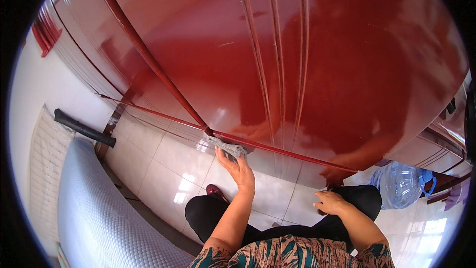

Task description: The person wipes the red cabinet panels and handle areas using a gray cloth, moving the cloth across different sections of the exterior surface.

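A glossy dark-red wardrobe fills the upper part of the view, with a raised red strip along its lower edge. My left hand presses a crumpled grey cloth against the wardrobe near that strip, just below the joint where a slanting red post meets it. The fingers are closed on the cloth. My right hand hangs beside my right knee, holding nothing, its fingers loosely apart.
At left stands a mattress with a pale blue textured side, near a black roll. A large clear-blue water bottle lies by my right knee. White floor tiles run under the wardrobe's edge.
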The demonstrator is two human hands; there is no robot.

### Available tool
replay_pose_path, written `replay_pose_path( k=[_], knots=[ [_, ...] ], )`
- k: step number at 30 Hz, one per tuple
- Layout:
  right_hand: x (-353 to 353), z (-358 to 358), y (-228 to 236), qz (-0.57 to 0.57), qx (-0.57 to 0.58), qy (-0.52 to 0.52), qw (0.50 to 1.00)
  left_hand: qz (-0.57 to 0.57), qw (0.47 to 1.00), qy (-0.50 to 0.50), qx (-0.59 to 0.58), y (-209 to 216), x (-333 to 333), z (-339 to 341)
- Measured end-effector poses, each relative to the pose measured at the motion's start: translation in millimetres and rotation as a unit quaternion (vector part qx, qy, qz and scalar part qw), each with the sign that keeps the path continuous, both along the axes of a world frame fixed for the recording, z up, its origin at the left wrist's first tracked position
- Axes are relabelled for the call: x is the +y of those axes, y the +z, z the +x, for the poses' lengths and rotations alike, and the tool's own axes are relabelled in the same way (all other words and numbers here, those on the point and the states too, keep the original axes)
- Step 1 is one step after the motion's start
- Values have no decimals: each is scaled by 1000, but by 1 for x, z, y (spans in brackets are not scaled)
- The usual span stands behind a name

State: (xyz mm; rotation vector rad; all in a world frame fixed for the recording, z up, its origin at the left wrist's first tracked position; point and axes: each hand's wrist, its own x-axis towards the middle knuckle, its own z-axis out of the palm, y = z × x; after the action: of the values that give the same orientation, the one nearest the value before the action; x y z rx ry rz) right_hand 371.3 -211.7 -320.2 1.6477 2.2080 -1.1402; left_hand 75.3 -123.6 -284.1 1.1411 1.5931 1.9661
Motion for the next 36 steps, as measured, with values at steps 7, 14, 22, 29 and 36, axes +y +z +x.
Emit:
replay_pose_path(
  k=[7,14,22,29,36],
  knots=[
    [1,3,-6,-23,-30,26,999,-29,998,-59,-24,10,4,-3],
    [7,-6,4,-29,-40,24,998,23,965,-118,231,33,-36,78],
    [-1,-4,9,-27,-13,24,999,10,989,-84,123,31,-19,75],
    [-2,5,-2,-4,12,21,1000,-8,997,-51,-57,25,17,13],
    [0,-2,11,-10,15,-5,1000,64,921,-134,360,5,-43,89]
  ],
)
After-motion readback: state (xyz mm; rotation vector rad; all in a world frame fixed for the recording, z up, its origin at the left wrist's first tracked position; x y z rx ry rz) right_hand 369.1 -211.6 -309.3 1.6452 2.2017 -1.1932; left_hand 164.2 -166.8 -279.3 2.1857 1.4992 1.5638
